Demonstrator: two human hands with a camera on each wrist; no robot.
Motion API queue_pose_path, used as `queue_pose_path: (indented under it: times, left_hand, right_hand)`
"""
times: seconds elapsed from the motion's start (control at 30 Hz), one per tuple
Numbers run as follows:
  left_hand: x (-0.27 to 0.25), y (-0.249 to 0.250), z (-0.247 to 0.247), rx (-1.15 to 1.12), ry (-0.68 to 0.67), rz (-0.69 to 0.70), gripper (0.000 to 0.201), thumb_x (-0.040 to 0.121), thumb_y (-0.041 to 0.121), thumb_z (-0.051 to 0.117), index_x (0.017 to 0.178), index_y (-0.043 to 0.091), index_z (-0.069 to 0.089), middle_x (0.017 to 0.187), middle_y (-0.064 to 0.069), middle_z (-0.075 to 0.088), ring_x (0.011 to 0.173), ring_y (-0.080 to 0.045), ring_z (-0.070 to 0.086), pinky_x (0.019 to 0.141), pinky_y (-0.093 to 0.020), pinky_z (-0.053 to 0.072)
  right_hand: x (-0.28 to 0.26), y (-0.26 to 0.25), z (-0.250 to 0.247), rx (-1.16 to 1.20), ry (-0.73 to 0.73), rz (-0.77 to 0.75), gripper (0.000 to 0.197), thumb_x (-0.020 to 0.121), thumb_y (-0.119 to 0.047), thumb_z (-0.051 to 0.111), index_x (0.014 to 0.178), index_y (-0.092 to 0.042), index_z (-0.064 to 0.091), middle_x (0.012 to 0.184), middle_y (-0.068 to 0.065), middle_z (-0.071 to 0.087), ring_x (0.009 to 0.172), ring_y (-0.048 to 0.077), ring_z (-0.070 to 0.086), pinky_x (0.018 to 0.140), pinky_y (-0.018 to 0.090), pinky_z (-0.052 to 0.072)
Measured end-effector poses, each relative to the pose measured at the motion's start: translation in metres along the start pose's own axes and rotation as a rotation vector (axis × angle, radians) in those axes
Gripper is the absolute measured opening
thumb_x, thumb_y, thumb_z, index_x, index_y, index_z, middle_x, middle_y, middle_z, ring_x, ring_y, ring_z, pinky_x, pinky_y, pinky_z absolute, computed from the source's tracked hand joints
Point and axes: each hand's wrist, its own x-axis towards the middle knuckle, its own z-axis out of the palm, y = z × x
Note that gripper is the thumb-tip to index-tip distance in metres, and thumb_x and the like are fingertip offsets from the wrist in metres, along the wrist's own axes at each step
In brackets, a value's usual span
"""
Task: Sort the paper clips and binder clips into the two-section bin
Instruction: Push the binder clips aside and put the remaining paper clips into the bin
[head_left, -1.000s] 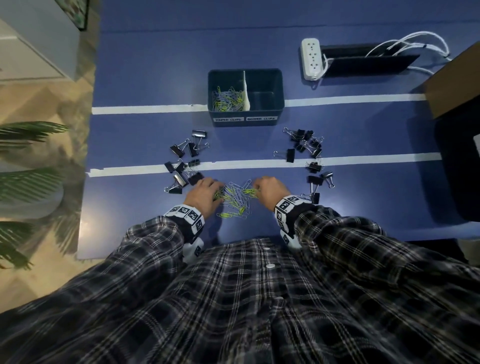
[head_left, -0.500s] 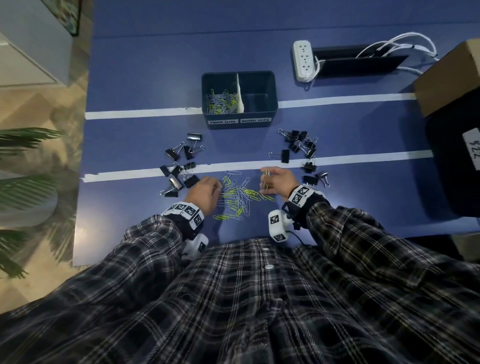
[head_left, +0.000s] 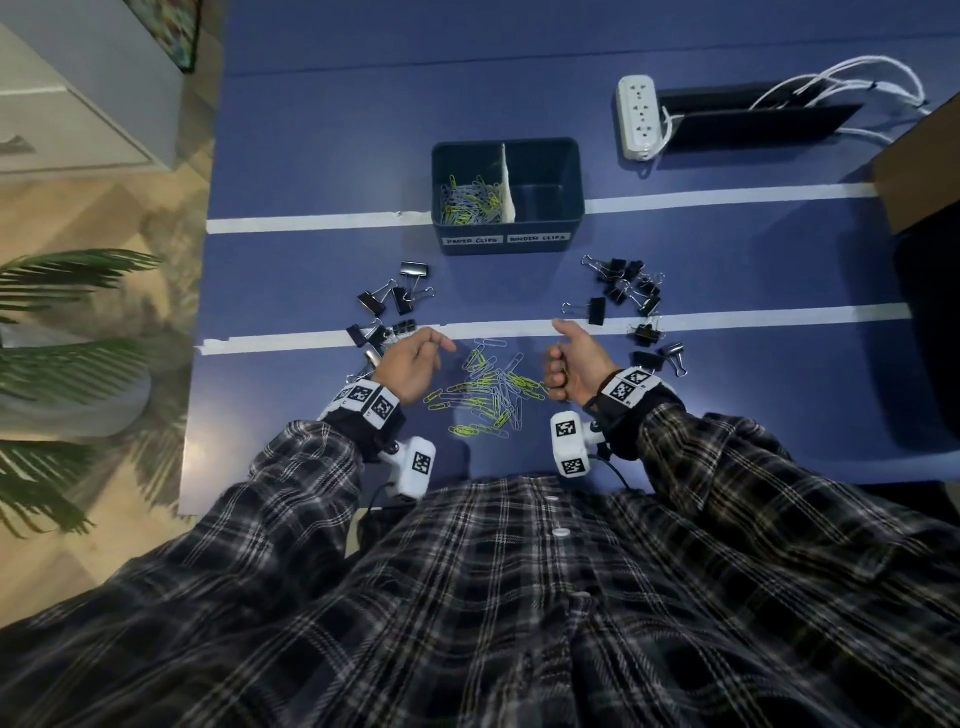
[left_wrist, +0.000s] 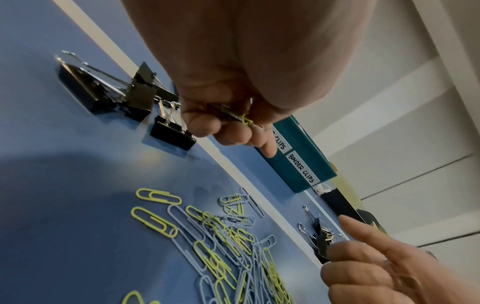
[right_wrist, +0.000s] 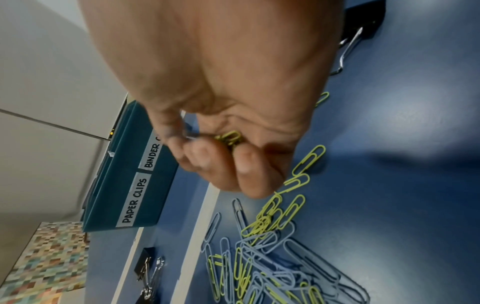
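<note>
One two-section bin stands on the blue tabletop, its front labelled "PAPER CLIPS" on the left and "BINDER CLIPS" on the right. The left section holds a heap of paper clips, too tangled to count; no clips can be made out in the right section.

Two groups of black binder clips lie before the bin: a left group of roughly eight and a right group of roughly ten; overlap prevents an exact count. One loose pile of yellow and pale blue paper clips, several dozen, lies nearer the person, between the two hands and below the nearer white tape line.

The left hand hovers just left of the pile, beside the left binder-clip group. Its fingers are curled, pinching a few paper clips, yellow wire showing.

The right hand hovers just right of the pile, fingers curled into the palm around a small bunch of paper clips, the thumb pointing toward the bin.
</note>
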Motion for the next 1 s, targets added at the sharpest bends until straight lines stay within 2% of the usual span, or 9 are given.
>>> queue_pose_path:
  times: [0.1,0.2,0.33,0.43,0.5,0.63,0.73,0.83,1.0]
  left_hand:
    - [-0.003,-0.010,-0.002,-0.142,0.028,-0.116,0.039,0.094,0.010,0.030,0.069,0.022,0.057,0.068,-0.001,0.055,0.064,-0.019,0.050,0.057,-0.027,0.042]
    - [-0.010,-0.007,-0.009,0.028,-0.059,-0.243,0.037,0.088,0.036,0.032,0.065,0.021,0.058,0.069,-0.001,0.056,0.071,-0.024,0.052,0.066,-0.031,0.041]
    - [-0.017,-0.022,-0.008,0.530,-0.081,-0.103,0.029,0.085,0.050,0.057,0.082,0.020,0.055,0.074,0.001,0.058,0.075,-0.023,0.057,0.069,-0.029,0.044]
    - [-0.021,-0.033,-0.003,0.701,-0.131,0.006,0.043,0.075,0.057,0.067,0.098,0.023,0.054,0.090,0.004,0.054,0.080,-0.019,0.055,0.073,-0.030,0.046]
    - [-0.023,-0.035,0.000,0.695,-0.138,-0.008,0.041,0.075,0.048,0.072,0.099,0.020,0.055,0.096,0.002,0.051,0.083,-0.019,0.052,0.073,-0.029,0.043]
    - [-0.023,-0.040,0.006,0.677,-0.139,0.021,0.017,0.083,0.032,0.067,0.089,0.019,0.058,0.090,0.000,0.050,0.084,-0.021,0.055,0.072,-0.029,0.043]
    - [-0.023,-0.036,0.007,0.674,-0.134,0.018,0.011,0.084,0.027,0.062,0.085,0.017,0.059,0.086,-0.002,0.053,0.081,-0.022,0.059,0.067,-0.030,0.045]
    - [-0.026,-0.029,0.007,0.669,-0.135,0.026,0.009,0.079,0.024,0.062,0.079,0.015,0.059,0.082,-0.004,0.058,0.077,-0.023,0.058,0.065,-0.028,0.046]
    - [-0.031,-0.022,0.005,0.544,-0.073,-0.031,0.009,0.075,0.017,0.063,0.077,0.014,0.056,0.073,-0.005,0.062,0.069,-0.025,0.056,0.059,-0.026,0.041]
  right_hand:
    - [-0.001,0.001,0.005,-0.022,0.002,0.001,0.047,0.093,-0.045,0.047,0.056,-0.022,0.031,0.041,-0.006,0.030,0.034,0.012,0.030,0.042,0.018,0.022]
    - [0.001,0.004,0.007,-0.024,-0.003,-0.005,0.037,0.097,-0.028,0.038,0.062,-0.019,0.034,0.040,-0.004,0.038,0.034,0.014,0.038,0.039,0.015,0.026]
    - [0.007,0.009,0.001,-0.060,0.034,-0.001,0.031,0.100,-0.025,0.038,0.071,-0.016,0.046,0.039,-0.005,0.033,0.038,0.014,0.038,0.040,0.018,0.030]
    - [0.009,0.012,-0.005,-0.104,0.089,-0.010,0.032,0.098,-0.035,0.049,0.073,-0.016,0.048,0.039,-0.005,0.028,0.036,0.014,0.035,0.042,0.021,0.032]
    - [0.007,0.012,-0.009,-0.123,0.110,-0.033,0.040,0.094,-0.043,0.056,0.067,-0.017,0.043,0.044,-0.004,0.031,0.038,0.014,0.037,0.041,0.021,0.033]
    - [0.002,0.009,-0.016,-0.137,0.096,-0.045,0.048,0.087,-0.054,0.061,0.062,-0.020,0.038,0.056,0.001,0.050,0.044,0.015,0.044,0.039,0.020,0.030]
    - [0.004,0.008,-0.018,-0.216,0.159,-0.062,0.046,0.093,-0.046,0.053,0.060,-0.019,0.037,0.057,0.001,0.044,0.041,0.013,0.034,0.040,0.017,0.023]
    - [0.010,0.011,-0.020,-0.466,0.187,-0.077,0.039,0.097,-0.037,0.045,0.063,-0.019,0.043,0.057,-0.001,0.036,0.040,0.011,0.028,0.039,0.016,0.020]
    - [0.010,0.013,-0.016,-0.841,0.180,-0.157,0.025,0.096,-0.027,0.046,0.080,-0.018,0.063,0.061,-0.006,0.047,0.053,0.017,0.042,0.047,0.024,0.035]
